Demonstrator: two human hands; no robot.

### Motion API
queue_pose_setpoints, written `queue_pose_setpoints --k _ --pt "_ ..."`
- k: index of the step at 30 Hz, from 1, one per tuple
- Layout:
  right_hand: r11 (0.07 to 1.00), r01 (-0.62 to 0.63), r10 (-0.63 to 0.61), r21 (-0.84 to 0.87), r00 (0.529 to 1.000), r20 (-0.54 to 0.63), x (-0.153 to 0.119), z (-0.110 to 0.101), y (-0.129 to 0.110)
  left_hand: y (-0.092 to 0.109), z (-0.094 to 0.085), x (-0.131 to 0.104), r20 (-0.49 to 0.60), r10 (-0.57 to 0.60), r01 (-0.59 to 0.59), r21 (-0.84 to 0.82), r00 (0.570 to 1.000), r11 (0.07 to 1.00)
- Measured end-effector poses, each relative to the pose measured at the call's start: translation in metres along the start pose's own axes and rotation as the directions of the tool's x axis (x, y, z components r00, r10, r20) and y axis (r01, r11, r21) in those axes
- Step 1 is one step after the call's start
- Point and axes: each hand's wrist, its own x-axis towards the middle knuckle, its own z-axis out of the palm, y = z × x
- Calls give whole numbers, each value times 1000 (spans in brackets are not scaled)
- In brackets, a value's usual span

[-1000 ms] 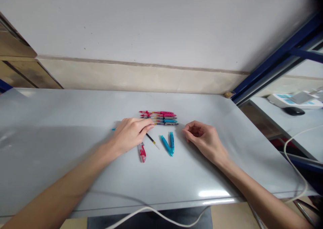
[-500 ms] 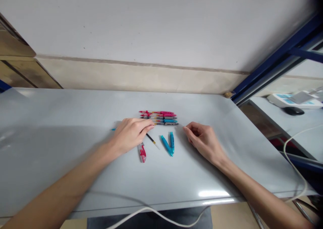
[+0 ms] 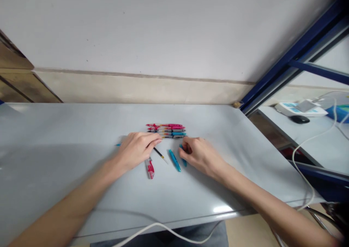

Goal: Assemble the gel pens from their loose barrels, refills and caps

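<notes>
Tabletop (image 3: 68,181): right fingers (image 3: 187,156) at blue barrel (image 3: 184,162), any lettering unclear.

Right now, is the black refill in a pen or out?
Out, as far as shows: the refill has a bare tip and black stretch, with nothing around them. Under the left hand, I cannot tell.

Left hand (image 3: 136,149) and right hand (image 3: 203,154) are both bare and slim-fingered, same with the slender forearms (image 3: 84,194). Past the front edge of the glossy pale grey bench (image 3: 188,201) there's a dark blue-grey patch (image 3: 195,232), can't tell if trousers or a seat tbh.
</notes>
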Motion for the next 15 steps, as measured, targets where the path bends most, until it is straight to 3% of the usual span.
queue_pose_setpoints --k 2,7,10,15 --pt "998 36 -36 59 999 7 7 -12 0 -1 0 0 -15 -4 4 2 1000 1000" --pt "950 171 -139 263 981 -137 27 -34 -8 -1 0 0 -94 10 -12 -27 996 1000" --pt "879 245 -188 408 966 -176 37 -24 -12 0 0 0 -130 21 -29 -64 991 997" --pt "746 222 -136 628 974 -182 38 -2 -6 4 -1 0 -149 39 -48 -61 988 997"
